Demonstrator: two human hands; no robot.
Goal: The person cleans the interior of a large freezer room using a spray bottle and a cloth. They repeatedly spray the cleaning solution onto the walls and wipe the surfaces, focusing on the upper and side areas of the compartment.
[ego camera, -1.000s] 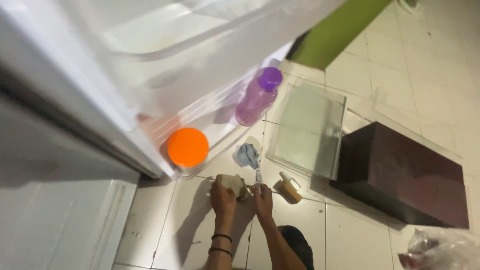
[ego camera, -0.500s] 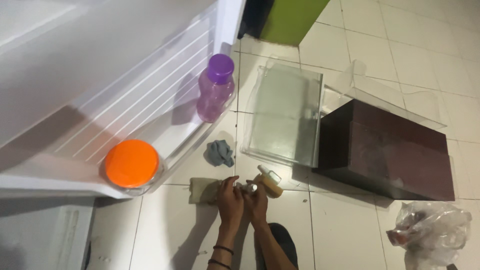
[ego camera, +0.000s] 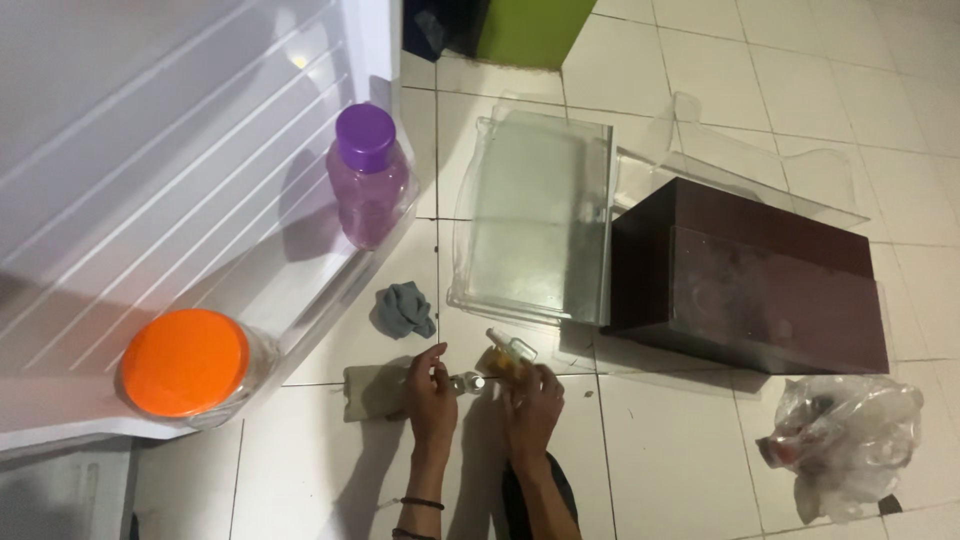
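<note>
The left hand (ego camera: 430, 392) pinches a small clear cap (ego camera: 466, 382) with its fingertips. The right hand (ego camera: 530, 402) wraps around a little spray bottle (ego camera: 508, 354) with yellow stuff in it. Both are low over the white tile floor (ego camera: 680, 450), which has bare room in front. A tan cloth (ego camera: 372, 390) lies just beside the left hand. One grey rag (ego camera: 404, 308) sits near. One glass shelf (ego camera: 535, 215) touches one dark box (ego camera: 745, 275). Two jars stand in the fridge door: one purple bottle (ego camera: 367, 178), one orange-lid jar (ego camera: 190, 365).

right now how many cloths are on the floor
2: a grey cloth crumpled beside the fridge door, and a tan cloth lying flat just left of the left hand. More may be hidden.
</note>
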